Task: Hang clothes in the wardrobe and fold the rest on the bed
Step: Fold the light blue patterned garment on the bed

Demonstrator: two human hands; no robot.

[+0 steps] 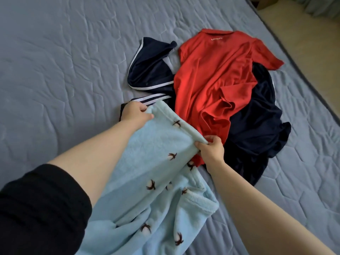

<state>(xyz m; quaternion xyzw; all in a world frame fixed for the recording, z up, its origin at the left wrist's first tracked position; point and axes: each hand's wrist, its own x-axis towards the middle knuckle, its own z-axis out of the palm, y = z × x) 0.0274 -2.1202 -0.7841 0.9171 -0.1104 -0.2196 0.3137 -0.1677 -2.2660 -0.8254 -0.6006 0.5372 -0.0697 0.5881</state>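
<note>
Nearest to us, a black sleeve (36, 208) covers the upper left arm. Beneath both forearms we note a light blue fleece garment (147, 181) with small dark motifs, its lower part lying crumpled on the grey quilted bed (55, 52).

The right hand (211, 149) pinches one end of the garment's banded edge, thumb and fingers closed on the fabric. The left hand (137, 112) grips the other end of that edge farther out, fingers curled round the cloth. The edge runs taut between the two hands.

Beyond the hands we record a red polo shirt (211, 76) lying spread out, collar away from us (white lettering near the collar, not legible). It overlaps a navy garment with white trim (149, 70) on its left and a dark navy garment (257, 126) on its right. A pale floor (303, 34) shows past the bed's far right edge.
</note>
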